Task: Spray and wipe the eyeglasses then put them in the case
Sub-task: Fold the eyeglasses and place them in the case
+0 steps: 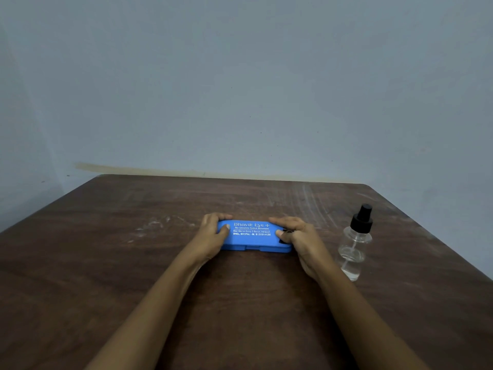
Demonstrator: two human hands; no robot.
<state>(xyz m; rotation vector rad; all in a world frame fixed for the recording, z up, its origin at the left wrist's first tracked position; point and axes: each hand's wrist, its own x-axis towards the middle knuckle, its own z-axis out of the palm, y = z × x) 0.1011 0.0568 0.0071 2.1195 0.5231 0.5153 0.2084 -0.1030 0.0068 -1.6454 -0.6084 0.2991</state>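
The blue case (252, 236) is being held flat on the table (120, 276), near its middle, lid down and white lettering facing up. Its left end is being gripped by the left hand (213, 233), fingers curled over the far edge and thumb pressed on the lid. Its right end is being gripped by the right hand (297, 237), thumb laid on top, fingers wrapped behind. A small dark bit (287, 231) is being glimpsed at that right end, just by the fingers; what it is cannot be told. The clear bottle (353, 247), black-capped, is being seen upright to the right, near the right hand but apart from it. A plain wall (240, 76) is being shown behind.
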